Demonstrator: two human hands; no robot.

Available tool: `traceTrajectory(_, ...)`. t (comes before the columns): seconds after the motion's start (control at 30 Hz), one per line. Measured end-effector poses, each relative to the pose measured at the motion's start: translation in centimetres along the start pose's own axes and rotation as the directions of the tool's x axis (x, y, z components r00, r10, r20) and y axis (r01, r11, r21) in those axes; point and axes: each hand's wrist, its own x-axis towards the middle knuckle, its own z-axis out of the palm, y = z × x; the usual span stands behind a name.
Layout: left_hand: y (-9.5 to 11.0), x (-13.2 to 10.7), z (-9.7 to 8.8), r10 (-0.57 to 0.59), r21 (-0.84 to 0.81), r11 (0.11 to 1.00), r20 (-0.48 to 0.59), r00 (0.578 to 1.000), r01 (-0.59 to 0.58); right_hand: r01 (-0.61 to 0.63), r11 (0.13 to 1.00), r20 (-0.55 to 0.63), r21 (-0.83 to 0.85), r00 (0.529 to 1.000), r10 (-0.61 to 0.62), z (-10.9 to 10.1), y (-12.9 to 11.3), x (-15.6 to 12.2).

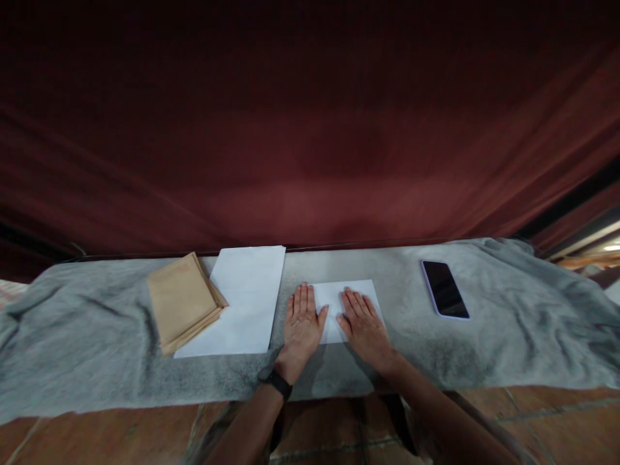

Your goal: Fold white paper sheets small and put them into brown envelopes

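A small white sheet of paper (334,296) lies on the grey cloth (97,342) in front of me. My left hand (301,326) rests flat with fingers stretched out, at the paper's left edge. My right hand (364,326) lies flat on the paper's right part, fingers spread. Neither hand holds anything. A black band sits on my left wrist.
A stack of white sheets (242,300) lies to the left, with a pile of brown envelopes (181,302) overlapping its left side. A dark phone (444,289) lies face up to the right. A dark red curtain (310,129) hangs behind. Tiled floor shows below.
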Motion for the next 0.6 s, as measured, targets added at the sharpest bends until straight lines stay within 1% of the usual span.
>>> traceTrajectory(0.27, -0.1, 0.0, -0.1, -0.008, -0.004, 1.0, 0.002, 1.0, 0.008, -0.044, 0.998, -0.011, -0.051, 0.999, 0.044, -0.1, 1.4, -0.6)
traceTrajectory(0.43, -0.6, -0.1, 0.1, -0.023, -0.011, 1.0, -0.006, 1.0, 0.023, -0.068, 0.995, -0.006, -0.069, 0.998, 0.068, -0.1, 2.2, -1.0)
traceTrajectory(0.6, -1.3, -0.1, -0.1, -0.101, -0.007, 0.995, -0.05, 0.994, 0.1, -0.077, 0.994, -0.003, -0.072, 0.997, 0.077, -0.1, 2.4, -1.1)
